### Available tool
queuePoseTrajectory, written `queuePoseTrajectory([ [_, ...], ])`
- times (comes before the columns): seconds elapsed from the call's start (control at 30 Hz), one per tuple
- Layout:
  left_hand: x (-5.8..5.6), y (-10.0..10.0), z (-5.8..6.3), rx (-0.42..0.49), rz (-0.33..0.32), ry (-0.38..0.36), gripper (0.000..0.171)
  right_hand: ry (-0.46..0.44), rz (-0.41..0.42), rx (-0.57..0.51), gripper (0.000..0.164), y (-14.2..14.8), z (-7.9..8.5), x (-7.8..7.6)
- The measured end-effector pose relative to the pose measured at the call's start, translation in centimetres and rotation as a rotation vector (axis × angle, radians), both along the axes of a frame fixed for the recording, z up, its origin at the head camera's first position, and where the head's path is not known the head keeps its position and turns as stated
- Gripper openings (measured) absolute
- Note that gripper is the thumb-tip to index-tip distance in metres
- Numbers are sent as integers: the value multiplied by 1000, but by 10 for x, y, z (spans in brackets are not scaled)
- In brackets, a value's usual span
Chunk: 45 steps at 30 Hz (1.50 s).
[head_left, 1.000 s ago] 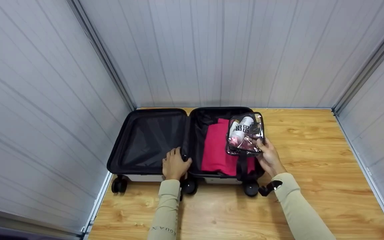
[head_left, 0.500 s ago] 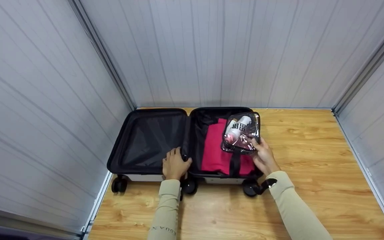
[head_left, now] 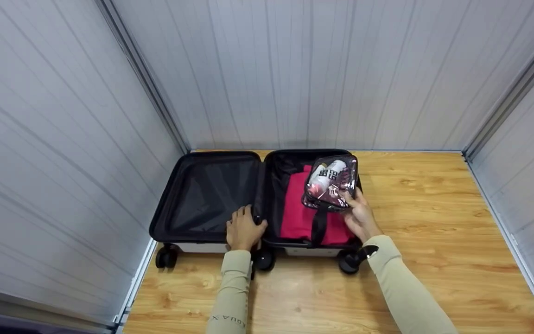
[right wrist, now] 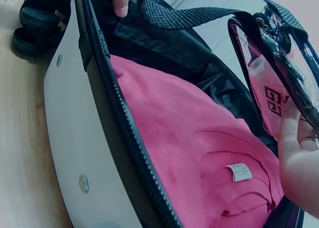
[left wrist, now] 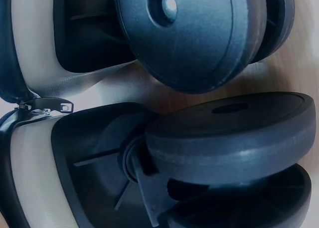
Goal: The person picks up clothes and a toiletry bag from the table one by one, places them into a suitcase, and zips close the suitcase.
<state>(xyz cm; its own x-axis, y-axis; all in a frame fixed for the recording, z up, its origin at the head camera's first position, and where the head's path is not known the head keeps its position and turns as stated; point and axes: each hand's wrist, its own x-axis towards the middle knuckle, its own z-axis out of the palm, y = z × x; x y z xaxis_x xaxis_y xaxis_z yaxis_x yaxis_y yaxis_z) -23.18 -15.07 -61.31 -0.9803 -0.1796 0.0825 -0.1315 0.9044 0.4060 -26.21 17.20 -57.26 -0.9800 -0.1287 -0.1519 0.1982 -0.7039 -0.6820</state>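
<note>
An opened suitcase [head_left: 265,204] lies flat on the floor, its two black-lined halves side by side. In the right half is a folded pink garment [head_left: 295,218], its white tag [right wrist: 240,171] showing in the right wrist view. My right hand [head_left: 360,215] grips the lower right side of a clear toiletry bag [head_left: 329,183] with black trim, above the garment. White and pink bottles show through the plastic, and a black strap [head_left: 319,227] hangs from it. My left hand [head_left: 244,228] rests on the front rim where the halves meet, fingers over the left half, thumb toward the right.
Black wheels [head_left: 264,260] stick out from the suitcase's near side, large in the left wrist view. Behind it rises a pale panelled wall [head_left: 308,74], with more panels left and right. Wooden floor [head_left: 434,222] extends to the right and in front.
My right hand has moved the toiletry bag leftward, further over the pink garment, its strap swinging along. My left hand and the suitcase have stayed in place.
</note>
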Motion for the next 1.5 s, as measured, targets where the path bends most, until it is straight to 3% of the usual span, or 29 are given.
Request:
queuePoseTrajectory([
  [0.2, 0, 0, 0, -1, 2, -3, 71, 24, 3, -20, 43, -7, -2, -4],
  [0.43, 1, 0, 0, -1, -1, -1, 70, 19, 27, -39, 53, -15, -3, -6],
  [0.67, 1, 1, -1, 1, -6, 1, 70, 4, 11, -35, 37, -20, -7, -8],
  [0.83, 0, 3, 0, 4, -8, 2, 70, 2, 19, -43, 36, -21, -14, -10],
  [1.2, 1, 8, -1, 4, -4, 9, 71, -70, 67, 0, 48, -19, -30, -5],
  [1.5, 1, 7, -1, 3, -4, 12, 70, -187, 116, 88, 59, -12, -31, -2],
])
